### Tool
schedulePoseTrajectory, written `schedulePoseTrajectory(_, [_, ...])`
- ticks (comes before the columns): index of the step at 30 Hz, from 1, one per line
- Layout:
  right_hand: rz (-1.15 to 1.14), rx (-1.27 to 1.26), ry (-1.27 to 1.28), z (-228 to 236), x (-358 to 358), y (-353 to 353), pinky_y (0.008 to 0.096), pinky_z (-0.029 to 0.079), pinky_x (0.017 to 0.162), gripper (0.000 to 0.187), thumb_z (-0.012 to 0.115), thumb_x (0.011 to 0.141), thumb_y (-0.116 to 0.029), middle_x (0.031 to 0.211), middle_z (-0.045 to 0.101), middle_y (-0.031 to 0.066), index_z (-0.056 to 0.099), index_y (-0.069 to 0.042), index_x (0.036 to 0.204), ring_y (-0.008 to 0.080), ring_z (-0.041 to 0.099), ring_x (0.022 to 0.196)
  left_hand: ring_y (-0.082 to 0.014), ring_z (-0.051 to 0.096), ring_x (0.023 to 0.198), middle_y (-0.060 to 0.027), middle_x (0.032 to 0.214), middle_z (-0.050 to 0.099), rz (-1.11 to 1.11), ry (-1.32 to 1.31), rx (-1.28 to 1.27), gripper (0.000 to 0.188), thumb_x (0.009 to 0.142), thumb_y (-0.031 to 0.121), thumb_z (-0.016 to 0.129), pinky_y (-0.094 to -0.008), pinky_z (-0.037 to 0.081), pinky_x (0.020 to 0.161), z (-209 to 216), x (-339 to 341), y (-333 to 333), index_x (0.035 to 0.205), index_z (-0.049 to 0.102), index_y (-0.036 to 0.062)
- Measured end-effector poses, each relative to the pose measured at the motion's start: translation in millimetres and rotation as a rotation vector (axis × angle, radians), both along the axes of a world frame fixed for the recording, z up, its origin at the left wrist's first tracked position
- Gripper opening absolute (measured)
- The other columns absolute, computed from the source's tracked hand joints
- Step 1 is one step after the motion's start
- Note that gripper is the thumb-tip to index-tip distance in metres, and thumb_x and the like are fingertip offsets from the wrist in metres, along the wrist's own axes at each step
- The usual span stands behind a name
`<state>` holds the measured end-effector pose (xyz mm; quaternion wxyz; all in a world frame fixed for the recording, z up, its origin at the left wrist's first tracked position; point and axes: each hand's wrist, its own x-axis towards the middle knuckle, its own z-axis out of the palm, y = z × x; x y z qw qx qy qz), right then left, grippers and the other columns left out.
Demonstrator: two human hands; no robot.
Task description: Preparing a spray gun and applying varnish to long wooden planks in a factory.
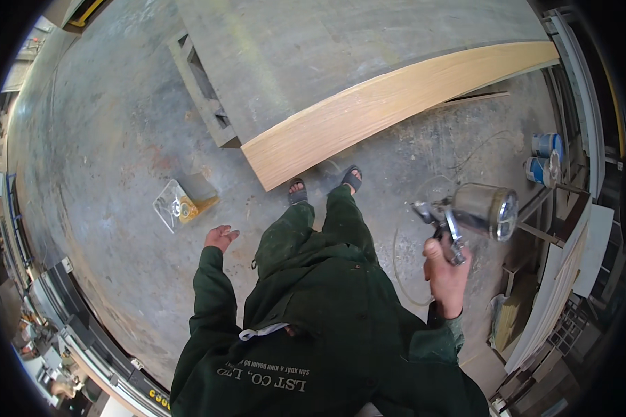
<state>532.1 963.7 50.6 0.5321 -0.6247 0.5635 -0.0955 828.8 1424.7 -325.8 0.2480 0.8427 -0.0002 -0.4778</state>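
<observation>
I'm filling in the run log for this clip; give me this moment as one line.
right hand: grips spray gun, raised | left hand: empty, open, at side | ahead: wooden panel on grey stand | floor: concrete

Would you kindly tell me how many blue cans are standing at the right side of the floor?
2: one blue can sits farther away, the other blue can just nearer; more may be hidden behind the frames.

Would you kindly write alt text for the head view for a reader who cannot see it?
Seen from above, a person's right hand grips a spray gun while the left hand hangs open and empty. A wooden panel lies ahead on a grey bench; the feet stand on concrete floor.
</observation>
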Motion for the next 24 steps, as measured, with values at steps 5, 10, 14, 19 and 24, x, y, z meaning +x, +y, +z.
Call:
schedulePoseTrajectory(5, [0.216, 0.143, -0.071, -13.4, 25.7, 38.4, 0.0271, 0.046, 0.072, 0.032, 0.084, 0.093, -0.016, 0.086, 0.057, -0.0019, 0.068, 0.002, 0.114, 0.0084, 0.049, 0.078, -0.0179, 0.066, 0.102, -0.0105, 0.107, 0.075, 0.038, -0.030, -0.019, 0.056, 0.084, 0.035, 0.090, -0.0334, 0.052, 0.101, 1.4, -7.5, 16.1, 0.120, 0.072, -0.0040])
schedulePoseTrajectory(10, [0.413, 0.114, -0.185, -10.4, 51.4, 52.9, 0.0257, 0.049, 0.079, 0.044, 0.083, 0.093, -0.015, 0.087, 0.060, -0.0032, 0.067, -0.001, 0.131, 0.0076, 0.051, 0.081, -0.0142, 0.065, 0.094, -0.0059, 0.097, 0.074, 0.107, -0.065, -0.043, 0.050, 0.083, 0.029, 0.091, -0.0322, 0.052, 0.099, 3.2, -10.2, 33.8, 0.114, 0.073, -0.0056])
schedulePoseTrajectory(14, [0.376, 0.129, -0.149, -10.3, 57.9, 54.6, 0.0254, 0.047, 0.075, 0.039, 0.084, 0.093, -0.016, 0.085, 0.058, -0.0044, 0.068, -0.001, 0.126, 0.0067, 0.049, 0.080, -0.0225, 0.070, 0.116, -0.0164, 0.124, 0.076, 0.056, -0.016, -0.002, 0.064, 0.085, 0.033, 0.089, -0.0344, 0.051, 0.107, 7.7, -2.8, 42.7, 0.130, 0.068, -0.0075])
schedulePoseTrajectory(19, [0.216, -0.020, -0.131, -17.3, 48.7, 29.6, 0.0289, 0.039, 0.065, 0.035, 0.084, 0.094, -0.023, 0.081, 0.047, -0.0039, 0.056, -0.002, 0.089, 0.0087, 0.040, 0.074, -0.0187, 0.070, 0.105, -0.0117, 0.110, 0.078, 0.074, -0.070, -0.008, 0.054, 0.083, 0.029, 0.091, -0.0336, 0.052, 0.103, -2.0, 1.8, 55.1, 0.119, 0.072, -0.0075])
schedulePoseTrajectory(24, [0.037, -0.253, -0.101, -18.9, 28.7, -26.4, 0.0265, 0.035, 0.040, 0.033, 0.076, 0.100, -0.030, 0.068, 0.058, 0.0002, 0.060, -0.005, 0.087, 0.0062, 0.048, 0.047, -0.0190, 0.070, 0.106, -0.0132, 0.113, 0.078, 0.068, -0.060, -0.072, 0.058, 0.083, 0.029, 0.091, -0.0332, 0.052, 0.102, -12.5, 6.2, 51.0, 0.123, 0.070, -0.0087])
